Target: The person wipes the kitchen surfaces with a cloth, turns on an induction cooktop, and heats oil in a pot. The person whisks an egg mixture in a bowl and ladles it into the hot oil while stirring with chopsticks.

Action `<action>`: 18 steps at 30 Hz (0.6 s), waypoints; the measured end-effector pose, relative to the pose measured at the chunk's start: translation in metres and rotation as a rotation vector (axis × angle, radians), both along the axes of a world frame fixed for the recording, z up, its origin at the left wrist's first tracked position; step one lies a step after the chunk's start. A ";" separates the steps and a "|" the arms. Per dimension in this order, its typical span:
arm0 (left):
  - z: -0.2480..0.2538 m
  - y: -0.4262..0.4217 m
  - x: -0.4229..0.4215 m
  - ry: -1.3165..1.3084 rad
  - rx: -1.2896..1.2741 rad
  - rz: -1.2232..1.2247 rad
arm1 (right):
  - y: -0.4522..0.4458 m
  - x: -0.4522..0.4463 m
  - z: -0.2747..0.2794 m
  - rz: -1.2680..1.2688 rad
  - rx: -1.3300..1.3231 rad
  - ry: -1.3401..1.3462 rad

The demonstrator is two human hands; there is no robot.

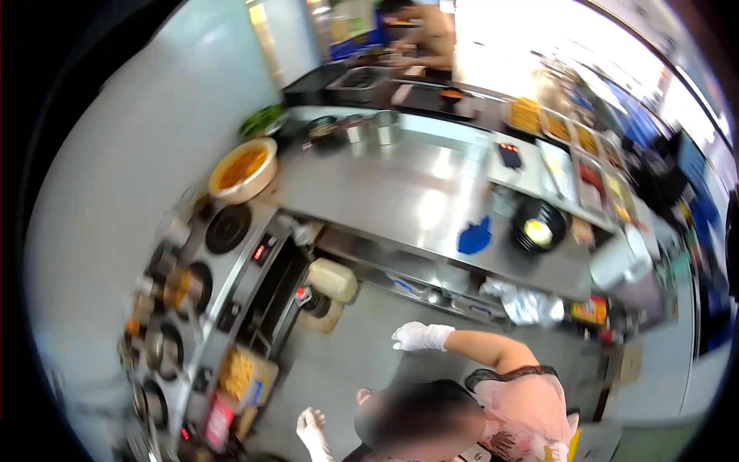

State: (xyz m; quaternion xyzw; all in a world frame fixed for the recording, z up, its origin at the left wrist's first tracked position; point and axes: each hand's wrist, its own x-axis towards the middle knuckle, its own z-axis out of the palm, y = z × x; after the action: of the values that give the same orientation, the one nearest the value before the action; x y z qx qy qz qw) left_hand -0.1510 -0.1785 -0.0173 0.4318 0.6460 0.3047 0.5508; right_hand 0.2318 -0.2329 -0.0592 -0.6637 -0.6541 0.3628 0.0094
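Neither of my hands shows in this view. At the bottom, close to the camera, is another person in a pink patterned top [523,408], seen from above with the head blurred. One white-gloved hand [422,336] of that person reaches out over the grey floor, its fingers slightly bent. A second white-gloved hand [312,427] appears at the lower edge with its fingers curled; I see nothing in it, and I cannot tell for sure whose it is. Beyond them, a black bowl [539,225] with something yellow and white inside sits on the steel counter [369,177] beside a blue cloth [475,236].
Hobs with pots line the left side, including a black hotplate [229,229]. A large bowl [265,171] of orange food stands at the corner. Food trays [556,123] run along the right. Below the counter sits a jug [332,279]. A co-worker [431,38] works at the back.
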 end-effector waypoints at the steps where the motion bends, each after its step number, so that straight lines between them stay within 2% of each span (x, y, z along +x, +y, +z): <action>1: -0.001 -0.021 0.015 -0.053 -0.008 0.044 | -0.003 0.001 -0.004 0.061 0.009 0.003; 3: 0.007 -0.063 0.034 -0.107 0.018 0.149 | -0.018 -0.003 -0.002 0.128 0.019 0.042; 4: 0.012 -0.084 0.041 -0.121 0.057 0.209 | -0.019 -0.008 0.005 0.217 -0.071 0.030; 6: 0.034 -0.121 0.038 0.152 0.176 0.077 | -0.028 -0.023 0.006 0.389 -0.035 -0.001; 8: 0.055 -0.149 0.021 0.413 0.334 0.106 | -0.025 -0.050 0.007 0.579 -0.152 -0.074; 12: 0.073 -0.201 -0.021 0.450 0.278 0.551 | -0.012 -0.111 0.004 0.890 -0.136 -0.144; 14: 0.083 -0.229 -0.054 0.358 0.277 0.725 | -0.006 -0.163 0.023 1.036 -0.119 -0.158; 18: 0.050 -0.323 -0.098 0.400 0.285 0.989 | -0.014 -0.257 0.022 1.304 -0.012 -0.215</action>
State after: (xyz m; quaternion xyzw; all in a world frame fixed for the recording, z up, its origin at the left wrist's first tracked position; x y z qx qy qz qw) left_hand -0.2486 -0.5011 0.0324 0.1965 0.8162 0.5237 0.1448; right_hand -0.0250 -0.2466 -0.0368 -0.1642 -0.9171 0.2297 -0.2813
